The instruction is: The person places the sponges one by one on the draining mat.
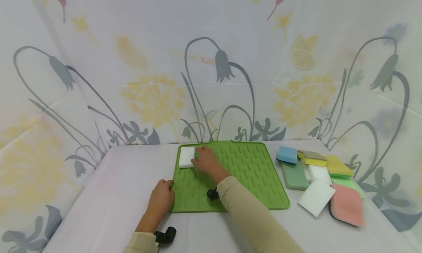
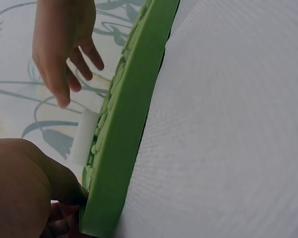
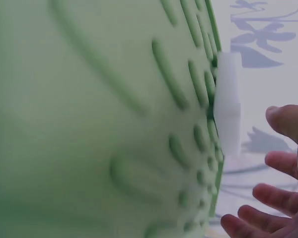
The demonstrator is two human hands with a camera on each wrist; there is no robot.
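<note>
A green silicone mat [image 1: 254, 176] with raised ridges lies on the table. On its far left corner rests a white sponge [image 1: 186, 157], a plain rectangular block. My right hand [image 1: 207, 161] hovers just right of that sponge; in the right wrist view its fingers are spread and apart from the white block [image 3: 227, 104]. At the mat's left edge, my left hand [image 1: 161, 196] holds the rim. The left wrist view shows the left thumb [image 2: 64, 183] on the rim, with the other fingers partly hidden behind it.
Right of the mat lies a group of sponges: a blue one [image 1: 287, 154] on a green one [image 1: 294, 176], yellow ones [image 1: 337, 165], a white one [image 1: 317, 197] and a pink one [image 1: 346, 204]. A flower-patterned cloth [image 1: 211, 99] hangs behind the table.
</note>
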